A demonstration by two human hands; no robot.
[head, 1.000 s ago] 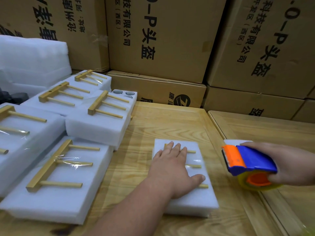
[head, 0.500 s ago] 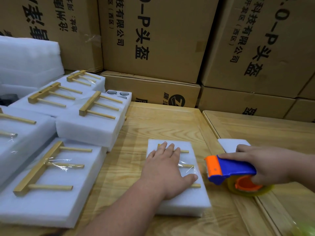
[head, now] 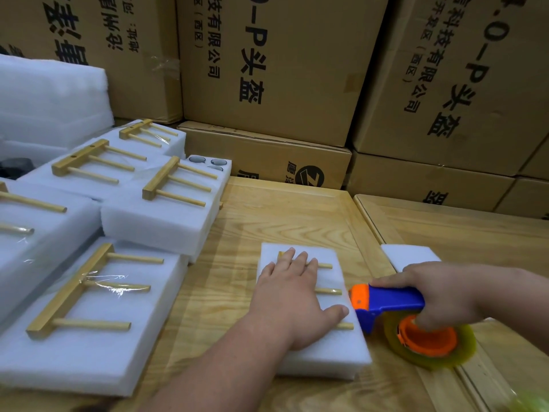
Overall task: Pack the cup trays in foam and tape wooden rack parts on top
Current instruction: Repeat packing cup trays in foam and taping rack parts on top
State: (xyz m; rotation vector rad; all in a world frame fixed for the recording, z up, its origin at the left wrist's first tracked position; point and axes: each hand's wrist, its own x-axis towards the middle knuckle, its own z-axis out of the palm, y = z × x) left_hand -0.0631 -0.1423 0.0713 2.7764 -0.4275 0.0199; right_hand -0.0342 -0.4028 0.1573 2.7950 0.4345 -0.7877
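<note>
White foam block [head: 323, 349] mid-table, rack part [head: 329, 291] on top | left hand [head: 292, 298] flat, fingers spread, pinning it | right hand [head: 439, 292] clamped on tape dispenser [head: 395, 307] at block's right edge | taping step; next: draw tape leftward across dowels.

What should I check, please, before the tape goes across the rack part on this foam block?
1. Rack part lies on the foam block: ok.
2. Left hand presses the part flat: ok.
3. Right hand grips the tape dispenser: ok.
4. Dispenser's orange head at the block's right edge: ok.
5. Tape end stuck to the foam: cannot tell.
6. Left hand clear of the tape's path: not ok, it covers most of the part.
</note>
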